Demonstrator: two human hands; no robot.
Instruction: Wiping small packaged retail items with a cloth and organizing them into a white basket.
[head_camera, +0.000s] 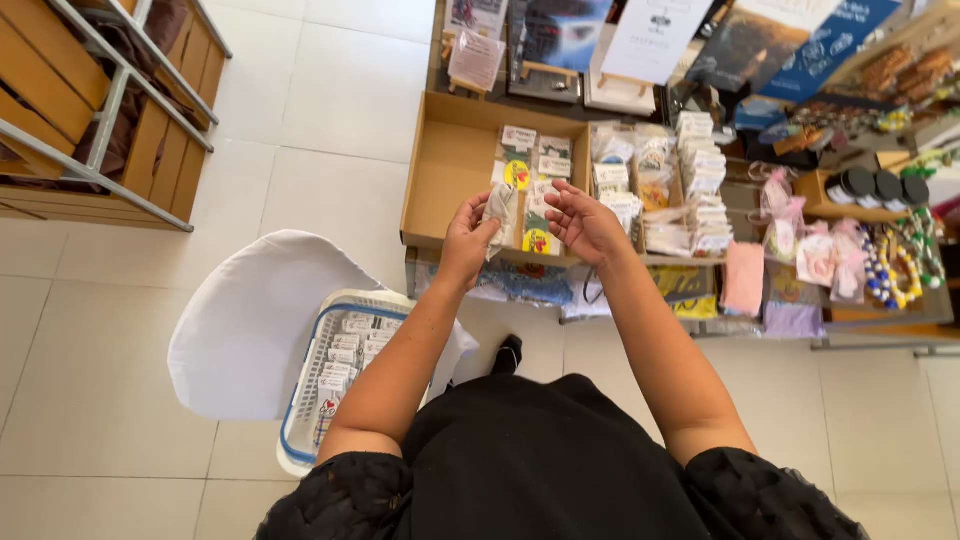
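The left hand (466, 238) pinches a small pale packet (499, 208) upright above the cardboard box (452, 165), apparently just left of the right hand's (583, 222) spread, empty fingers (560, 196).

Clear sachet packets (537, 175) stand in an open cardboard box (450, 165).

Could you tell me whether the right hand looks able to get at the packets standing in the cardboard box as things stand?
Probably yes. The right hand is open and empty, hovering just above the packets in the open-topped cardboard box; nothing lies between. The left hand holds a small pouch beside it.
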